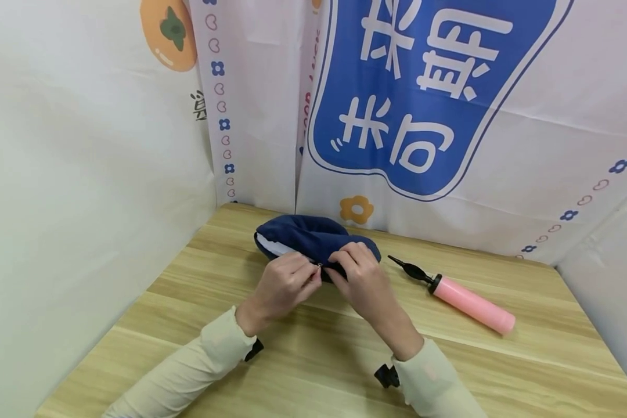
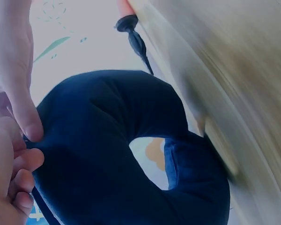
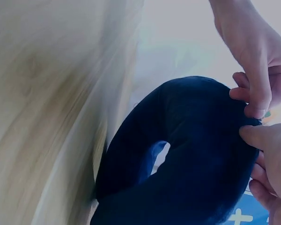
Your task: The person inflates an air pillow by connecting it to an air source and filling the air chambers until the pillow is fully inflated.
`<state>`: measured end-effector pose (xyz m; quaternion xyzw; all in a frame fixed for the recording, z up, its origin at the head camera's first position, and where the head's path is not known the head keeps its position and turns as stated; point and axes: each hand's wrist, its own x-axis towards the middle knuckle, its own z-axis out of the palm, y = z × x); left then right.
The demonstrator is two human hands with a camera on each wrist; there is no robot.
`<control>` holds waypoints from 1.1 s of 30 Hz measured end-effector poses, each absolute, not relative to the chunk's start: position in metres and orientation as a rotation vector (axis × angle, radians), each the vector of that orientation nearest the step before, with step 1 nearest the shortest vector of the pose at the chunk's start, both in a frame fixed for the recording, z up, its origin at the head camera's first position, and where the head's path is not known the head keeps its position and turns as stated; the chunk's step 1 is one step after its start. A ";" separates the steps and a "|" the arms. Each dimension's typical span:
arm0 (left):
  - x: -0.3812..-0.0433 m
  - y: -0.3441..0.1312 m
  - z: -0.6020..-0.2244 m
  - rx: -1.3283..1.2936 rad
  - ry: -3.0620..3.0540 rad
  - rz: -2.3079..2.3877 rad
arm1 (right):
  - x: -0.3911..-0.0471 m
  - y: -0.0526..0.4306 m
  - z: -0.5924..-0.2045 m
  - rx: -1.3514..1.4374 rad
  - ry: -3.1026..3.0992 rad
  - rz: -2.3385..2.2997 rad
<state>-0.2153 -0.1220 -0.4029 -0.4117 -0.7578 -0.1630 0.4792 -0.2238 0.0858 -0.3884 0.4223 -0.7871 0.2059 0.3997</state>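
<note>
A navy U-shaped neck pillow stands near the back of the table. Along its near side a zipped seam gapes at the left, baring a white inner. My left hand pinches the small zipper pull between thumb and curled fingers. Close beside it, my right hand grips the cover's edge at the seam, thumb against the cloth. Both wrist views show the curved pillow from its sides, with the fingertips meeting at its edge.
A pink hand pump with a black nozzle lies on the wooden table, right of the pillow. Printed white cloth hangs behind the table, and white walls flank it. Black wrist cameras sit at the sleeves.
</note>
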 end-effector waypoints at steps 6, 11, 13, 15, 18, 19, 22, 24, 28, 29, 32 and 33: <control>-0.211 -0.130 -0.404 -0.945 -1.873 -0.544 | -0.224 0.101 -0.393 1.070 -1.979 0.589; -0.210 -0.133 -0.402 -0.965 -1.887 -0.576 | -0.219 0.105 -0.389 1.080 -1.990 0.587; -0.209 -0.132 -0.400 -0.971 -1.877 -0.566 | -0.217 0.101 -0.385 1.092 -1.976 0.542; -0.208 -0.129 -0.398 -0.970 -1.861 -0.556 | -0.216 0.097 -0.381 1.094 -1.958 0.502; -0.206 -0.128 -0.396 -0.960 -1.841 -0.558 | -0.217 0.092 -0.379 1.098 -1.946 0.478; -0.206 -0.129 -0.397 -0.948 -1.838 -0.571 | -0.218 0.092 -0.378 1.098 -1.942 0.482; -0.205 -0.136 -0.398 -0.904 -1.840 -0.659 | -0.220 0.097 -0.379 1.099 -1.928 0.532; -0.204 -0.143 -0.399 -0.866 -1.842 -0.713 | -0.222 0.104 -0.380 1.088 -1.925 0.574; -0.205 -0.153 -0.399 -0.854 -1.855 -0.766 | -0.222 0.117 -0.379 1.067 -1.938 0.636; -0.205 -0.154 -0.398 -0.862 -1.863 -0.762 | -0.222 0.118 -0.378 1.073 -1.936 0.630; -0.203 -0.152 -0.395 -0.899 -1.893 -0.734 | -0.218 0.112 -0.375 1.109 -1.927 0.558; -0.202 -0.150 -0.393 -0.906 -1.901 -0.711 | -0.217 0.108 -0.374 1.118 -1.918 0.517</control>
